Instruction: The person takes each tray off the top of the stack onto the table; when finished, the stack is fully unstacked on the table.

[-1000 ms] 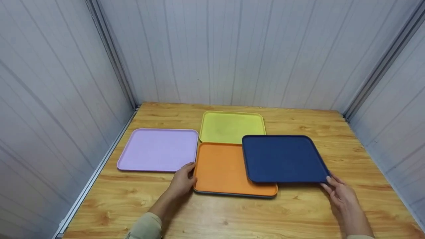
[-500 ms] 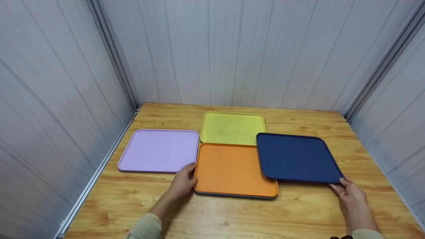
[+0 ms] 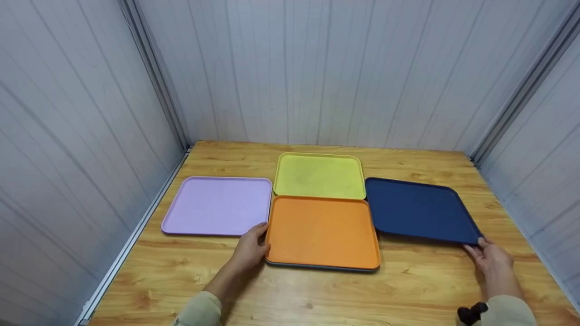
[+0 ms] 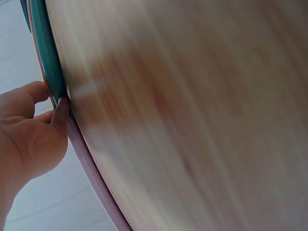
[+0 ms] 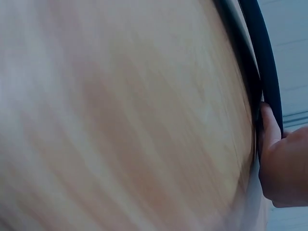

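The navy tray [image 3: 421, 209] is found at three o'clock of the table [image 3: 317, 299], its near right corner raised slightly off the wood and pinched by the right hand [image 3: 491, 259], thumb on top and fingers beneath. In the right wrist view the fingertips [image 5: 267, 120] are seen hooked at the tray's dark rim [image 5: 263, 57].

The orange tray [image 3: 322, 232] is seen at the centre, stacked on further trays; a teal edge [image 4: 45, 53] is shown beneath it in the left wrist view. Its near left corner is gripped by the left hand [image 3: 250, 248], fingers curled at the rim.

The lilac tray [image 3: 217, 206] is laid flat at nine o'clock, just beside the orange tray. The yellow tray [image 3: 319, 175] is laid at twelve o'clock, touching the orange tray's far edge.
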`<state>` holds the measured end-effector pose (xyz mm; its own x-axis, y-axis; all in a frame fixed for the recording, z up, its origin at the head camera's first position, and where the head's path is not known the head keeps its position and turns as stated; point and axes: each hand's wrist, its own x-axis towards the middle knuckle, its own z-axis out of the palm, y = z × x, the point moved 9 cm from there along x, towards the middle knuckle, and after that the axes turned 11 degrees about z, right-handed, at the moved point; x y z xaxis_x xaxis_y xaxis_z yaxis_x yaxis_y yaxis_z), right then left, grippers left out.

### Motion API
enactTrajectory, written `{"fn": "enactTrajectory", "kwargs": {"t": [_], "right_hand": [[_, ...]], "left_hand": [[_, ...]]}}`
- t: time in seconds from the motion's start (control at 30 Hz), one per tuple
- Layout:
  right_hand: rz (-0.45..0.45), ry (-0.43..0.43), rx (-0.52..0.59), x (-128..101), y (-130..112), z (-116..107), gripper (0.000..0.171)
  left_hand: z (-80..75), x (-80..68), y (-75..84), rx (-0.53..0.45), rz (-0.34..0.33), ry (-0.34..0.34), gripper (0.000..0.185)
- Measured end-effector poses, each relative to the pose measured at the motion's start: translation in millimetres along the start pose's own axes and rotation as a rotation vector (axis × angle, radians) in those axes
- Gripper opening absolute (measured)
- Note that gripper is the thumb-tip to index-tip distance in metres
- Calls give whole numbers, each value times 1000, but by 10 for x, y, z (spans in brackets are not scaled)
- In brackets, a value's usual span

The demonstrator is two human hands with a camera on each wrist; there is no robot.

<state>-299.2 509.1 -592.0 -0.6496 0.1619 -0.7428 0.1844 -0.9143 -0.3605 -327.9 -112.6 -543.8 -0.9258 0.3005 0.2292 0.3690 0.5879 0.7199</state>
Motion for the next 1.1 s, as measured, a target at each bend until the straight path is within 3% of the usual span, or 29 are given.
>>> {"fn": "enactTrajectory", "kwargs": {"t": [0.27,0.53,0.87,1.1], "right_hand": [[-50,27,-68,27,-100,1,69],[-50,19,-59,38,-53,46,66],[-31,0,-222,-3,-9,132,65],[-71,6,-154,-17,-8,179,68]], "left_hand": [[-13,-20,4,0,15,6,54],[-22,-26,-4,-8,12,5,54],[-16,-22,8,22,22,4,55],[-4,-14,3,14,23,7,55]]}}
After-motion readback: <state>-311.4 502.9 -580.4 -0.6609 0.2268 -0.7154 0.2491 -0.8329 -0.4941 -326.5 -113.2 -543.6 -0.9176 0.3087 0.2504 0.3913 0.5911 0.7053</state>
